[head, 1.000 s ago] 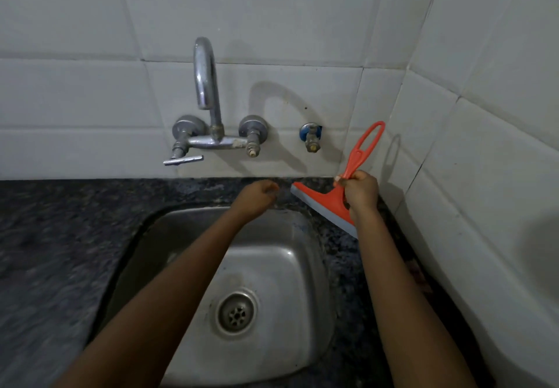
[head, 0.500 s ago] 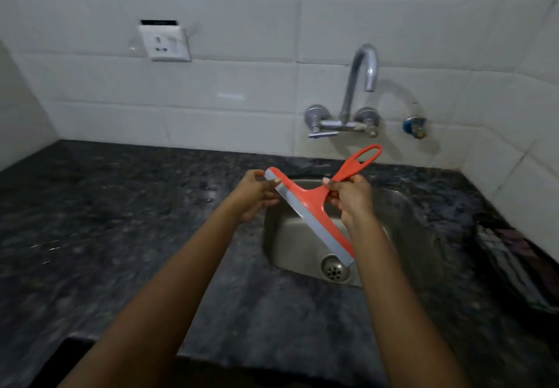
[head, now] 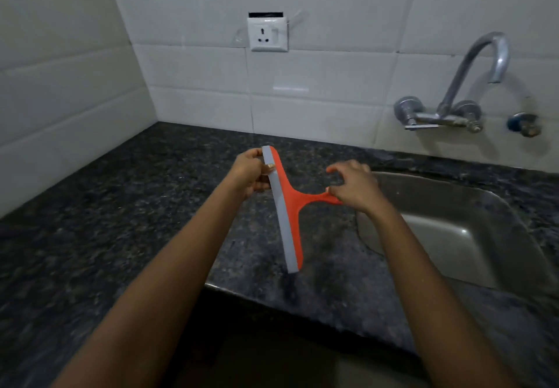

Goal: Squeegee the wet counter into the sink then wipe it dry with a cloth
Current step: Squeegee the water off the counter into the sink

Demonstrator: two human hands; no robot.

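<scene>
Dark granite counter (head: 127, 236) left of sink (head: 453, 236): my left hand (head: 251, 174) pinches the light, stiff orange squeegee (head: 289, 206) at its flexible blade end, right hand (head: 355, 186) pinching its handle, where I'd grip.

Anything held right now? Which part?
Both hands hold the squeegee: left hand pinches the top end of the blade, right hand grips the handle. It is above the counter.

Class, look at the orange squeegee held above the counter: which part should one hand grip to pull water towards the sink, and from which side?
Grip the squeegee by its narrow orange handle, coming from the sink side, where the right hand holds it. The handle juts out square from the long blade's middle, probably spreading pressure evenly.
</scene>
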